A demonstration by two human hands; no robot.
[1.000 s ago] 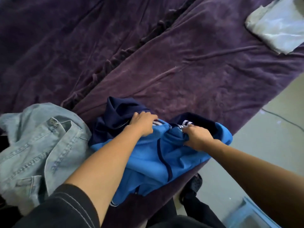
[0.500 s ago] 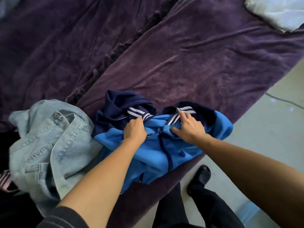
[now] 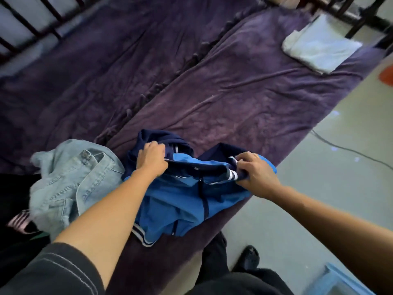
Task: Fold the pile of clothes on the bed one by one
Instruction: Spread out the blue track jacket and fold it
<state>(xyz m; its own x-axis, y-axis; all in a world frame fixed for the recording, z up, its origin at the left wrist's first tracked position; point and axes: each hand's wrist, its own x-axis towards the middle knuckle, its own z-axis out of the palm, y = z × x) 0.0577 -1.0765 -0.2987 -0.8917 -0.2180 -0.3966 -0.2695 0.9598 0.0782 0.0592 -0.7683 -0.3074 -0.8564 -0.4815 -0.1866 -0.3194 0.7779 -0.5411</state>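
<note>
Both hands, left (image 3: 151, 159) and right (image 3: 256, 174), pinch the jacket (image 3: 182, 201) collar, lower centre; loose grip risks bunching.

Your left sleeve (image 3: 53, 271) is dark charcoal and ends above the elbow, with thin pale lines of contrast stitching curving across it. Below it your left forearm (image 3: 110, 205) is bare down to the left hand (image 3: 152, 159). Your right forearm (image 3: 319, 213) is bare down to the right hand (image 3: 257, 173). You wear dark trousers (image 3: 212, 258) and a black shoe (image 3: 247, 257) with a rounded toe.
</note>
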